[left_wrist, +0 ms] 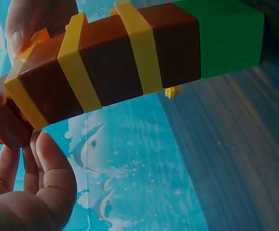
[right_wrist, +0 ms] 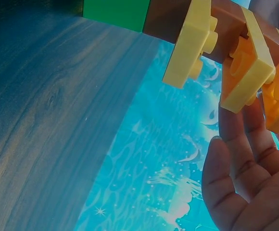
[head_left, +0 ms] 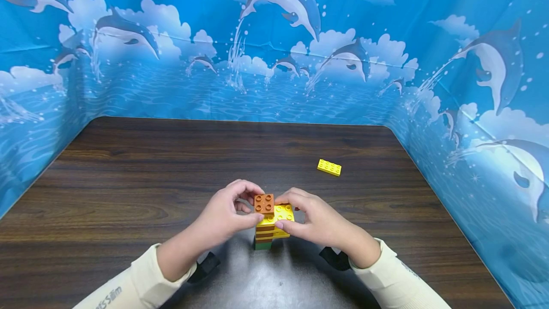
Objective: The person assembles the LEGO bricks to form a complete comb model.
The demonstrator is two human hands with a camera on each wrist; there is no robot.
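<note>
A tower of toy building bricks stands on the table: a green brick (left_wrist: 232, 38) at its foot, then brown bricks (left_wrist: 111, 62) alternating with yellow plates (left_wrist: 144, 53). The plates jut out to the right, studs up. My left hand (head_left: 231, 207) pinches the topmost brown brick (head_left: 264, 204) between thumb and fingers. In the left wrist view that brick sits slightly askew on the uppermost yellow plate (head_left: 284, 212). My right hand (head_left: 315, 216) grips the jutting end of this plate, thumb at the near side and fingers at the far side.
A loose yellow plate (head_left: 329, 167) with studs up lies farther back on the right of the dark wood table (head_left: 171, 156). A blue dolphin-print curtain (head_left: 266, 94) rises along the back and both sides of the table.
</note>
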